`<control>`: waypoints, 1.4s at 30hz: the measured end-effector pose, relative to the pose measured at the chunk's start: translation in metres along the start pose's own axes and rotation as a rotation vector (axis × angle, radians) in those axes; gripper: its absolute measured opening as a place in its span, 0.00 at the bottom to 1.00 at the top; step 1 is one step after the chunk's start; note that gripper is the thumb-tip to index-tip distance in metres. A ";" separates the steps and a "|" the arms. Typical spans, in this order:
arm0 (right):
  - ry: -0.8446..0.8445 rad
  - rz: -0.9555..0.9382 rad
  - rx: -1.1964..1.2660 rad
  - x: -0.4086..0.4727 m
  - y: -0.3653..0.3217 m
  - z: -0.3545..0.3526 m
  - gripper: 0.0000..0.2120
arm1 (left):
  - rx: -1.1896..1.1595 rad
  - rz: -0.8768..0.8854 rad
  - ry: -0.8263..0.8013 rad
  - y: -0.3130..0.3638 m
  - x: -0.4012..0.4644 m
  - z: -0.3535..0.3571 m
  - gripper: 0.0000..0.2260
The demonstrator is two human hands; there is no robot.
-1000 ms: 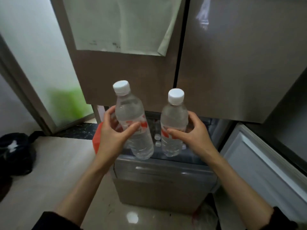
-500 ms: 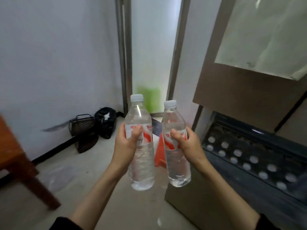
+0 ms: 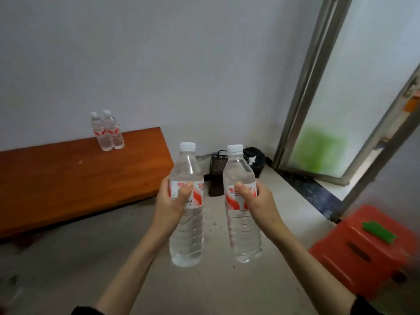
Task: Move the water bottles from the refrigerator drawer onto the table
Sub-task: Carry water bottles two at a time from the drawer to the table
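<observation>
Left hand (image 3: 171, 202) grips one water bottle (image 3: 186, 205) around its labelled middle, thumb across the front; right hand (image 3: 258, 202) grips a second water bottle (image 3: 242, 208) the same way. Both bottles are upright, capped, apparently full, and held side by side in the air above the floor, apart from each other and not yet over any surface.

Remaining items, in descending size:

- Grey wall (image 3: 159, 64), plain, behind everything.
- Frosted glass door (image 3: 354, 87) in a metal frame, at right.
- Wooden table (image 3: 68, 178), reddish-brown, against the wall at left and ahead of the hands. Its near right edge lies close to the left-hand bottle in the view, though the bottle is not above it.
- Red plastic stool (image 3: 363, 251) at lower right, with a green object (image 3: 378, 230) lying on top.
- Dark basket (image 3: 218, 171) and black bag (image 3: 255, 160) on the floor by the wall, partly hidden behind the held bottles.
- Two bottles (image 3: 106, 131) standing upright on the far part of the table, touching or nearly so.

Assessment: at least two bottles are delivered. A further two are in transit and have yet to be set down. The refrigerator drawer is out of view, so the count left there cannot be told.
</observation>
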State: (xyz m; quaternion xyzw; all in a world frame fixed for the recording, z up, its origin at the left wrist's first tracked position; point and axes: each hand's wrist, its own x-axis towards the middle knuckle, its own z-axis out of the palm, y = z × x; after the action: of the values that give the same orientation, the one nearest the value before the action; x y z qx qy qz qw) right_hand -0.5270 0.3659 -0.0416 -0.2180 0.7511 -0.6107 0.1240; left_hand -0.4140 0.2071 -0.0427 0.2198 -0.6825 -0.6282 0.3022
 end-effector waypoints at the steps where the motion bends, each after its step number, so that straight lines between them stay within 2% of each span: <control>1: -0.046 -0.005 0.005 0.019 0.001 0.019 0.07 | 0.020 -0.011 0.044 -0.009 0.016 -0.014 0.10; 3: -0.081 -0.008 0.015 0.042 0.003 0.037 0.08 | 0.038 -0.033 0.062 -0.018 0.035 -0.027 0.08; 6: -0.135 -0.010 0.030 0.083 0.007 0.063 0.08 | 0.056 -0.065 0.094 -0.030 0.068 -0.044 0.10; 12: -0.265 -0.024 0.046 0.195 0.010 0.124 0.13 | 0.099 -0.098 0.122 -0.051 0.168 -0.070 0.30; 15: -0.330 -0.042 -0.004 0.246 0.008 0.149 0.13 | 0.125 -0.110 0.132 -0.060 0.214 -0.077 0.28; 18: -0.387 -0.048 -0.071 0.289 0.010 0.173 0.17 | 0.142 -0.143 0.164 -0.075 0.252 -0.087 0.32; 20: -0.447 -0.032 -0.107 0.313 0.015 0.190 0.20 | 0.155 -0.166 0.189 -0.086 0.273 -0.096 0.31; 23: -0.529 0.007 -0.138 0.350 0.021 0.216 0.24 | 0.200 -0.186 0.180 -0.105 0.309 -0.115 0.28; 26: -0.605 0.049 -0.151 0.390 0.029 0.249 0.28 | 0.252 -0.207 0.126 -0.126 0.349 -0.139 0.30; 30: -0.693 0.087 -0.166 0.447 0.042 0.305 0.22 | 0.282 -0.205 0.049 -0.154 0.414 -0.180 0.32; 34: -0.718 0.195 -0.099 0.505 0.054 0.364 0.19 | 0.296 -0.213 -0.027 -0.177 0.484 -0.225 0.30; 39: -0.714 0.387 0.083 0.561 0.071 0.419 0.25 | 0.314 -0.247 -0.095 -0.204 0.558 -0.256 0.31; 42: -0.728 0.428 0.110 0.587 0.077 0.444 0.28 | 0.315 -0.262 -0.098 -0.218 0.591 -0.264 0.31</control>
State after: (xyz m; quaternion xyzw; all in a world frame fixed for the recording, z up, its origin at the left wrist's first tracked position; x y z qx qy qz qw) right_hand -0.8528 -0.2858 -0.1690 -0.2515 0.6530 -0.4935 0.5165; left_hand -0.6760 -0.4106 -0.1708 0.3203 -0.7516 -0.5578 0.1462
